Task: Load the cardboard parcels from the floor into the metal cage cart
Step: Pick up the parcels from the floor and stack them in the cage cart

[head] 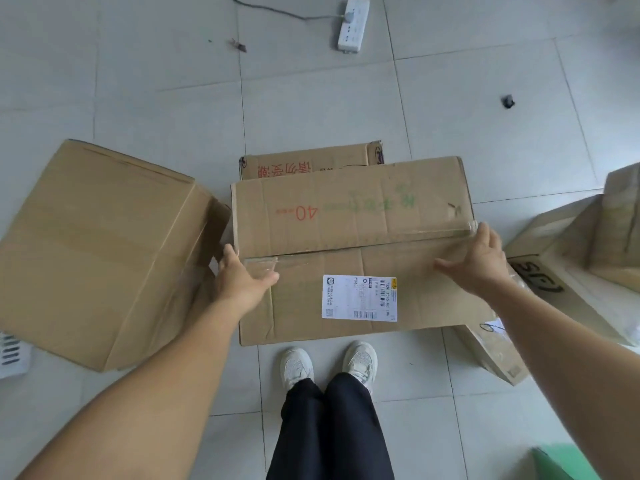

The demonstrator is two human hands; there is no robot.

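Cardboard parcel (349,251) dead centre, a wide flat box lying on the tiled floor (311,109) right in front of the white shoes (329,367), taped along its top seam, a white shipping label (359,298) on the near flap and a red "40" on the far one. Left hand (242,277) is down at the box's left edge, fingers reaching over the side, thumb stretched flat across the top by the tape, spread wide, nothing clamped. Right hand (479,259) mirrors it at the right edge, fingers extended over the taped corner, thumb pointing inward along the top; whether the fingertips have hooked the side I cannot tell. Another big parcel (97,254) sits tilted just to the left, touching or nearly so. A smaller box (308,162) peeks out behind, more cartons (568,265) crowd the right. Power strip (353,24) lies well beyond on the tiles.
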